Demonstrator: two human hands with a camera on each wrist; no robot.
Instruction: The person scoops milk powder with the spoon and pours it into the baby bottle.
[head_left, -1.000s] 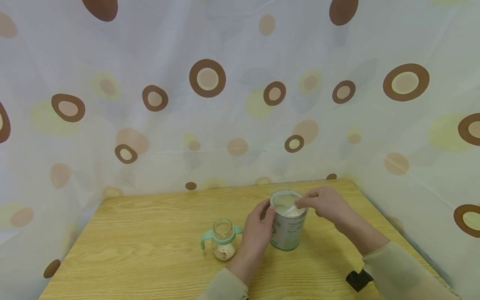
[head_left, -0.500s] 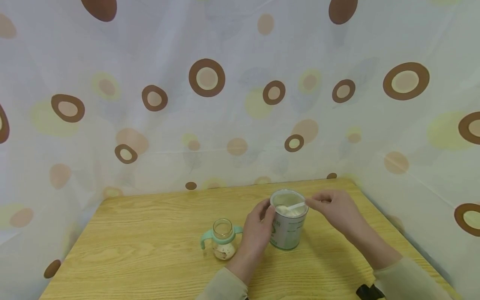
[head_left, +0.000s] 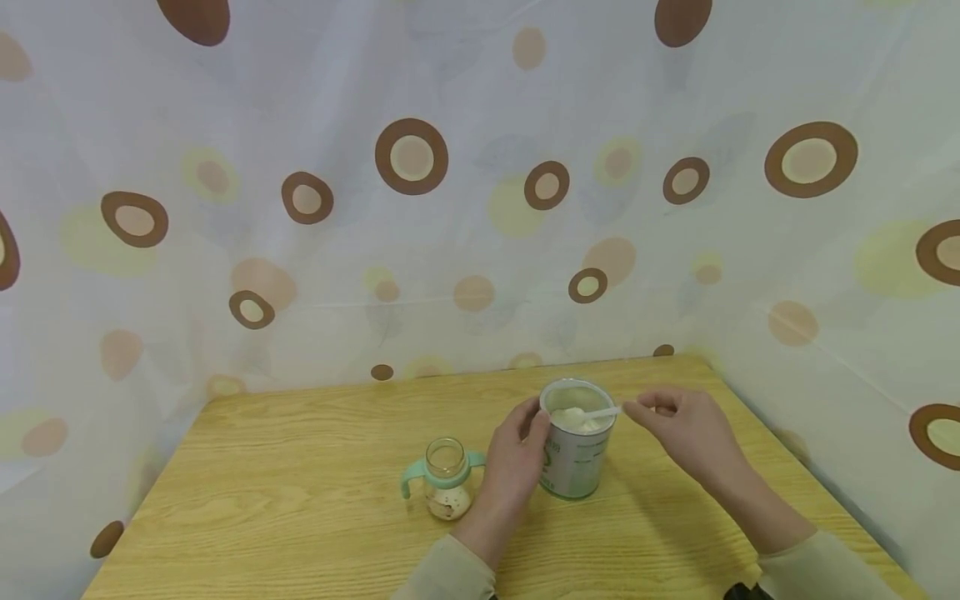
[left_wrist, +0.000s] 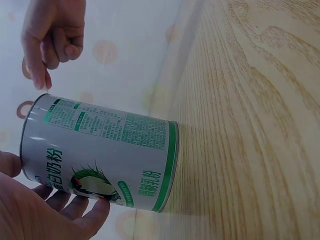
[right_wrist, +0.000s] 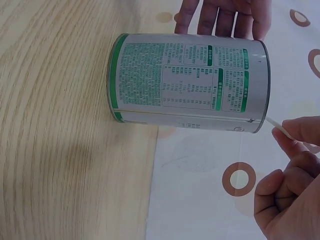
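Observation:
An open milk powder can (head_left: 573,462) stands upright on the table, silver-white with green print. My left hand (head_left: 512,454) grips its left side, thumb near the rim and fingers along the wall, as the left wrist view shows. Between thumb and forefinger, my right hand (head_left: 688,429) pinches the handle of a white scoop (head_left: 602,412) just beyond the can's right rim. The scoop's handle crosses that rim, and its other end lies among pale powder inside the can. Left of my left forearm stands a baby bottle (head_left: 447,502) without a lid, holding whitish contents.
The bottle has a mint-green collar with two side handles, one close to my left wrist. Everything stands on a wood-grain table (head_left: 300,483). A white curtain (head_left: 465,233) with brown circles hangs behind it and along the sides.
My right hand has moved to the right, away from the can's mouth, drawing the scoop handle out over the right rim. My left hand, the can and the bottle have stayed put.

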